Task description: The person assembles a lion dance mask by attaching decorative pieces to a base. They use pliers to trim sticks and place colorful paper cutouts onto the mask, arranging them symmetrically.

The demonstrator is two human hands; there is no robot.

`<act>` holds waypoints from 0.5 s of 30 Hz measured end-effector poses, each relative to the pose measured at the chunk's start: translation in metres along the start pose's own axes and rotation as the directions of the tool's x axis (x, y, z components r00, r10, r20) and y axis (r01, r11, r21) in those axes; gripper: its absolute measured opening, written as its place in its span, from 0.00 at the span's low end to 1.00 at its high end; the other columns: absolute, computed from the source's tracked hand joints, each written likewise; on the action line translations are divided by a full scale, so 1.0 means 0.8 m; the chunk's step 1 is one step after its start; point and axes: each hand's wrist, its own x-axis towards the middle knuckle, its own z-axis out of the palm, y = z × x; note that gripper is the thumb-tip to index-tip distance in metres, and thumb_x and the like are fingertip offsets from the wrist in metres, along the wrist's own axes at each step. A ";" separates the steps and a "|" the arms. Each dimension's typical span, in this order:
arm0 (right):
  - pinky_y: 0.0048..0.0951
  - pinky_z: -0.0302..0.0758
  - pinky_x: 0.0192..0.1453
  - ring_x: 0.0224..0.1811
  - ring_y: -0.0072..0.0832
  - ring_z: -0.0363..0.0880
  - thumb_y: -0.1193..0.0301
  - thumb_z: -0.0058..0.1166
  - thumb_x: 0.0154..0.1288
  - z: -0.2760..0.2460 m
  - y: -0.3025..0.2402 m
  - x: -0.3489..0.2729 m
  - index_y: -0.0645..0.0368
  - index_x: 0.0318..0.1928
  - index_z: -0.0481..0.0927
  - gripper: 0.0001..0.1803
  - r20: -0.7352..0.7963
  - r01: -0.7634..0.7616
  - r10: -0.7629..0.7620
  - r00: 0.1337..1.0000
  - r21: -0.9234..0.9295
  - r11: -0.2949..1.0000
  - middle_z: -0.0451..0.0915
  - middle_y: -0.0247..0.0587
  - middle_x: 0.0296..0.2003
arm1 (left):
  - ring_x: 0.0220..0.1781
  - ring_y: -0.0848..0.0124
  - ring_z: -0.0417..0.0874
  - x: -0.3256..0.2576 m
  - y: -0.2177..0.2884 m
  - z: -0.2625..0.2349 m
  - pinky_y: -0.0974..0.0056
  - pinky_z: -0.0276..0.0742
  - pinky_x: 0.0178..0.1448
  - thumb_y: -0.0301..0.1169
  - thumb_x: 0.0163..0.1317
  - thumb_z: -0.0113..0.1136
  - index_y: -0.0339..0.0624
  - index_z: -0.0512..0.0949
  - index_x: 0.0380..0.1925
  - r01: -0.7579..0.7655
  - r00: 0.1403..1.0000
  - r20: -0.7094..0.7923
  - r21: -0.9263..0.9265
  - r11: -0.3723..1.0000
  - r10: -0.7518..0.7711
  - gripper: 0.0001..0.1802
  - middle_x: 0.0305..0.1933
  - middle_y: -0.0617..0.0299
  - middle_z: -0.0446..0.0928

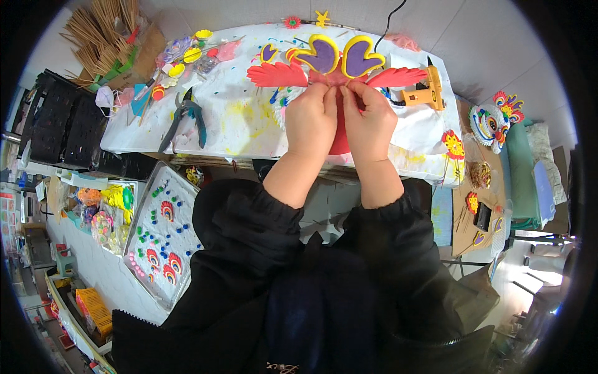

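Over the near edge of the table (243, 124), both my hands are closed on a red craft figure (339, 138). Feathery red wings (277, 75) stick out on either side of it, and two purple shapes with thick yellow rims (321, 55) stand at its top. My left hand (311, 117) and my right hand (372, 119) meet at its middle, thumbs and fingers pinched together. My hands hide the exact spot they pinch. Right of my right hand is an orange glue gun (426, 95). Dark-handled pliers (185, 118) lie to the left.
Bundled wooden sticks (103, 43) fill a box at the back left. Below the table's left side, a metal tray (180, 230) holds small coloured balls and rainbow-striped pieces. A white lion-like head (491, 124) stands at the right. A black cord (387, 25) hangs behind the table.
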 end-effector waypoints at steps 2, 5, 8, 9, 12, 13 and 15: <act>0.29 0.75 0.34 0.29 0.36 0.79 0.72 0.58 0.52 -0.004 0.000 -0.001 0.60 0.31 0.80 0.06 0.039 -0.042 0.041 0.998 0.018 0.999 0.80 0.43 0.27 | 0.22 0.56 0.78 -0.001 0.000 -0.004 0.61 0.72 0.27 0.29 0.53 0.59 0.34 0.77 0.25 0.017 0.999 0.033 -0.031 0.999 -0.016 0.07 0.22 0.48 0.76; 0.29 0.75 0.34 0.28 0.35 0.79 0.72 0.58 0.53 -0.012 -0.001 -0.005 0.60 0.32 0.80 0.06 0.074 -0.161 0.155 0.985 0.091 0.983 0.80 0.44 0.27 | 0.21 0.60 0.79 -0.004 0.003 -0.007 0.63 0.71 0.26 0.29 0.53 0.59 0.33 0.78 0.27 0.058 0.997 0.058 -0.045 0.997 -0.056 0.08 0.21 0.50 0.77; 0.28 0.75 0.34 0.27 0.35 0.79 0.71 0.58 0.53 -0.018 -0.001 -0.006 0.61 0.33 0.81 0.07 0.089 -0.180 0.173 0.981 0.075 0.981 0.80 0.45 0.27 | 0.21 0.59 0.78 -0.004 0.004 -0.005 0.63 0.71 0.26 0.29 0.54 0.58 0.33 0.77 0.26 0.005 1.000 -0.012 -0.058 0.998 -0.006 0.08 0.20 0.49 0.76; 0.28 0.75 0.34 0.27 0.35 0.79 0.71 0.58 0.53 -0.018 -0.001 -0.006 0.61 0.33 0.80 0.07 0.098 -0.170 0.163 0.982 0.075 0.982 0.80 0.45 0.27 | 0.20 0.58 0.78 -0.003 0.004 -0.005 0.62 0.71 0.26 0.30 0.54 0.58 0.33 0.77 0.25 -0.018 1.000 -0.027 -0.065 0.998 0.016 0.09 0.20 0.49 0.76; 0.29 0.75 0.34 0.27 0.36 0.79 0.70 0.58 0.53 -0.012 -0.003 -0.004 0.61 0.33 0.80 0.08 0.099 -0.142 0.133 0.986 0.087 0.986 0.80 0.46 0.27 | 0.21 0.54 0.77 0.000 0.004 -0.005 0.60 0.71 0.26 0.29 0.55 0.56 0.33 0.76 0.24 -0.057 0.998 -0.015 0.006 0.998 0.058 0.09 0.20 0.47 0.75; 0.30 0.75 0.33 0.27 0.37 0.79 0.70 0.58 0.53 -0.010 -0.003 -0.003 0.61 0.33 0.80 0.08 0.092 -0.129 0.122 0.988 0.081 0.988 0.80 0.46 0.27 | 0.22 0.53 0.77 0.000 0.004 -0.005 0.60 0.71 0.26 0.29 0.55 0.56 0.33 0.76 0.23 -0.040 0.999 0.009 0.027 0.999 0.040 0.09 0.21 0.46 0.75; 0.30 0.75 0.33 0.27 0.38 0.79 0.70 0.58 0.53 -0.008 -0.005 0.000 0.61 0.32 0.80 0.08 0.099 -0.138 0.130 0.987 0.069 0.988 0.79 0.46 0.27 | 0.23 0.51 0.76 0.002 0.007 -0.006 0.58 0.71 0.27 0.29 0.55 0.55 0.33 0.76 0.23 -0.063 0.998 0.020 0.048 0.997 0.062 0.09 0.21 0.46 0.74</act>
